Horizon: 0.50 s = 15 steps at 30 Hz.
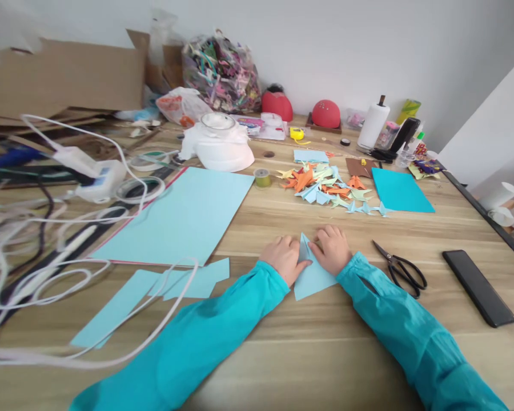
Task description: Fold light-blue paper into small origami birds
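Observation:
A small light blue folded paper (pixel 310 277) lies on the wooden table (pixel 325 342) in front of me. My left hand (pixel 285 257) presses on its left side with fingers curled. My right hand (pixel 332 248) presses on its right side, fingers bent down onto the paper. Both hands meet near the paper's pointed top. Teal sleeves cover both my arms.
Black scissors (pixel 400 268) and a dark phone (pixel 478 287) lie to the right. A pile of folded paper figures (pixel 325 188) and a teal sheet (pixel 400 191) sit beyond. A large light blue sheet (pixel 180 217), paper offcuts (pixel 154 294) and white cables (pixel 68 274) fill the left.

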{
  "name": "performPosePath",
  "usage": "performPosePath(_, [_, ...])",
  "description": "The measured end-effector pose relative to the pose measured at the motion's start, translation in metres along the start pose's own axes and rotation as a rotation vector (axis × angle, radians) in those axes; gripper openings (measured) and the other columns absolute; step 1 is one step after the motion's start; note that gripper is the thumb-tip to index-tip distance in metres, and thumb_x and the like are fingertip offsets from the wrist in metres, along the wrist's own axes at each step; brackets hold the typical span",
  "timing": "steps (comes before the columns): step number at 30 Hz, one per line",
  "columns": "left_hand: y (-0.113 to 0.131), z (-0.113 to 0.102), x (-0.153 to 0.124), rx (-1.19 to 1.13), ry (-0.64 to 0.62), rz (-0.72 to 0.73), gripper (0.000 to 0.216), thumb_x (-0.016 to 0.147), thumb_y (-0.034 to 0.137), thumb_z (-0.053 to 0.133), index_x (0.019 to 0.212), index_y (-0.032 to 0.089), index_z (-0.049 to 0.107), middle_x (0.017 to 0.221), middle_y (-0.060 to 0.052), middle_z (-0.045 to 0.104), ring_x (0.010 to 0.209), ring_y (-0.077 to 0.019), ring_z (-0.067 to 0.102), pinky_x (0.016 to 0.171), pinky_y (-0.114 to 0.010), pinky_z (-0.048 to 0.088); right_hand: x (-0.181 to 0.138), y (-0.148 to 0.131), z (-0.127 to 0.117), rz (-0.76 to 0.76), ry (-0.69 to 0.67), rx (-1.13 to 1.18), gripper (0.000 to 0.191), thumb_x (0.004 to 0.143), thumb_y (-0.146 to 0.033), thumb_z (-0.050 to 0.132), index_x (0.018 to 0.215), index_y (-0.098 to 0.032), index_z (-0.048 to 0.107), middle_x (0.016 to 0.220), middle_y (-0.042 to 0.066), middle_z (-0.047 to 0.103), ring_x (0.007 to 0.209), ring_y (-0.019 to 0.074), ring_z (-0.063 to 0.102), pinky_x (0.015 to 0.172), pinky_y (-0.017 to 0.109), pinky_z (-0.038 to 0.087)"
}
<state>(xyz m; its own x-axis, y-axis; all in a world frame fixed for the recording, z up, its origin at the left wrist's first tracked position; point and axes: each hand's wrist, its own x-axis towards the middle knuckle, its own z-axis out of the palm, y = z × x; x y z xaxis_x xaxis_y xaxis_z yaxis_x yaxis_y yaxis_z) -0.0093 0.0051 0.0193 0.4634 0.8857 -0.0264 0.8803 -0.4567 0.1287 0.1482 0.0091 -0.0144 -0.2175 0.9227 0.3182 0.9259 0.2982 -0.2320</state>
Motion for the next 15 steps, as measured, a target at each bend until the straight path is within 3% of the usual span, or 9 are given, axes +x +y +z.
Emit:
performPosePath(5, [0.014, -0.002, 0.005, -0.017, -0.063, -0.057, 0.030, 0.084, 0.024, 0.049, 0.108, 0.008, 0.054, 0.104, -0.017, 0.059, 0.098, -0.0288, 0.055, 0.083, -0.037, 0.043, 0.000, 0.000, 0.002, 0.010, -0.015, -0.012, 0.019, 0.083, -0.035, 0.053, 0.090, -0.019, 0.058, 0.104, 0.008, 0.060, 0.101, 0.0224, 0.050, 0.087, 0.035, 0.036])
performPosePath(10, [0.017, -0.002, 0.018, -0.041, -0.062, -0.180, 0.048, 0.080, 0.014, 0.052, 0.126, 0.009, 0.040, 0.114, -0.017, 0.054, 0.106, -0.0266, 0.054, 0.091, -0.034, 0.040, -0.001, 0.000, 0.002, 0.077, -0.013, -0.035, 0.031, 0.081, -0.040, 0.055, 0.103, -0.018, 0.058, 0.111, 0.010, 0.058, 0.107, 0.0240, 0.049, 0.089, 0.037, 0.036])
performPosePath(13, [0.014, 0.001, 0.030, -0.114, -0.028, -0.268, 0.058, 0.071, 0.016, 0.064, 0.124, 0.008, 0.042, 0.117, -0.020, 0.051, 0.110, -0.0302, 0.052, 0.092, -0.037, 0.040, -0.002, 0.002, 0.002, 0.086, -0.025, -0.013, 0.033, 0.080, -0.041, 0.058, 0.105, -0.020, 0.058, 0.113, 0.008, 0.058, 0.107, 0.0229, 0.049, 0.089, 0.036, 0.036])
performPosePath(15, [0.010, 0.006, 0.041, -0.150, -0.012, -0.256, 0.053, 0.064, 0.014, 0.068, 0.113, 0.008, 0.050, 0.113, -0.021, 0.054, 0.105, -0.0323, 0.055, 0.087, -0.040, 0.044, -0.001, 0.004, 0.003, 0.080, -0.026, -0.001, 0.032, 0.079, -0.040, 0.060, 0.105, -0.022, 0.059, 0.113, 0.007, 0.058, 0.106, 0.0223, 0.050, 0.088, 0.035, 0.036])
